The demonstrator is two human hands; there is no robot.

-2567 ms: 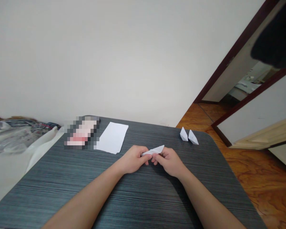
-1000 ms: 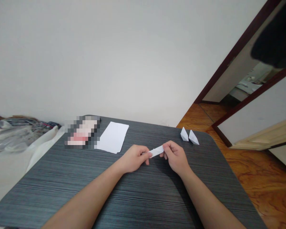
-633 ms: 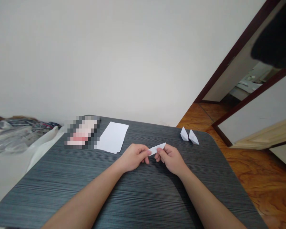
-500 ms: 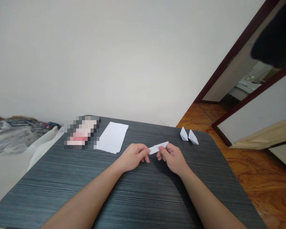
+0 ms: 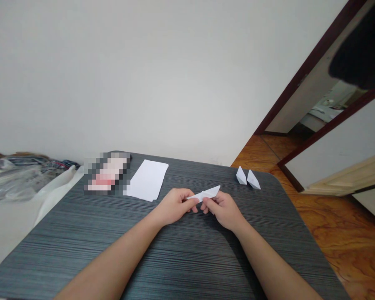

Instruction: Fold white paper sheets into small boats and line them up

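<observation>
Between my two hands is a folded white paper boat point(image 5: 211, 192), long and narrow with pointed ends. My left hand point(image 5: 175, 206) pinches its left part, thumb on the near side. My right hand point(image 5: 224, 209) grips the right part, its thumb close to the middle fold and the tip sticking out above. Both hands are just over the dark table point(image 5: 187, 258). Two finished-looking paper boats point(image 5: 241, 175) stand side by side near the far right corner. A stack of white paper point(image 5: 148, 179) lies to the left, beyond my left hand.
A blurred-out rectangular item point(image 5: 108, 173) lies left of the paper stack. White plastic sheeting point(image 5: 15, 208) and cloth are heaped past the table's left edge. A white wall point(image 5: 175, 83) rises behind; a wooden floor point(image 5: 346, 233) and doorway are at right.
My right thumb has slid left toward the middle of the folded paper. More of the paper's left end shows, and my thumbs are nearer each other.
</observation>
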